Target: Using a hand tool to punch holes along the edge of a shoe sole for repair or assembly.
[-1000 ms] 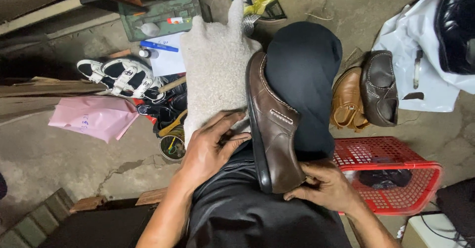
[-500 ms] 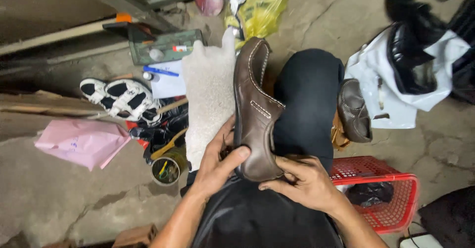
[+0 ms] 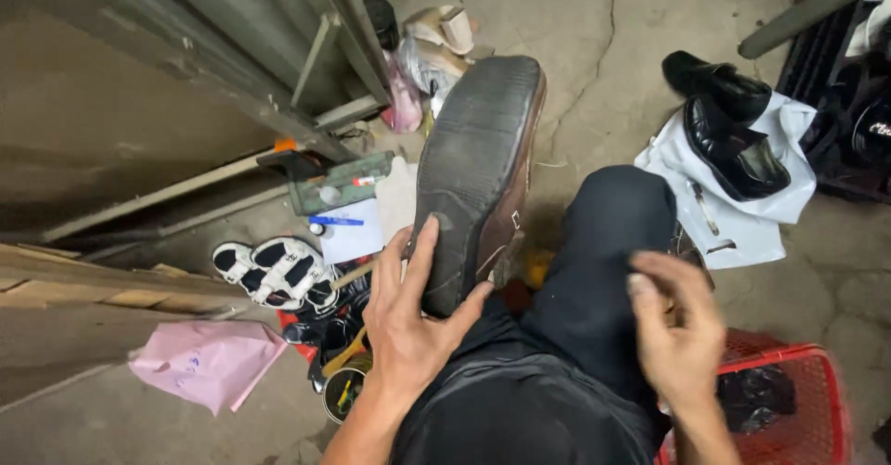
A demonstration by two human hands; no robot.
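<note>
So the left hand [image 3: 408,326] was gripping a brown shoe [image 3: 478,177] by its heel end, just left of the frame's centre, fingers up along the dark sole and thumb hooked round the right edge. Sole was facing the camera, toe pointing toward the top of the frame, brown upper only peeking out along the right side. The right hand [image 3: 677,330] was open and holding nothing, a bit blurred, hanging over the person's dark trouser knee [image 3: 603,270] in the lower right.

Stuff lying around on the cracked concrete floor [image 3: 613,75]: a red plastic basket [image 3: 798,400] in the bottom right corner, a pair of black shoes [image 3: 729,126] on a white bag [image 3: 742,214] in the upper right, black-and-white sandals [image 3: 274,270] at centre left, a pink bag [image 3: 209,363] in the lower left, and a small green box [image 3: 339,182] just left of the shoe.
</note>
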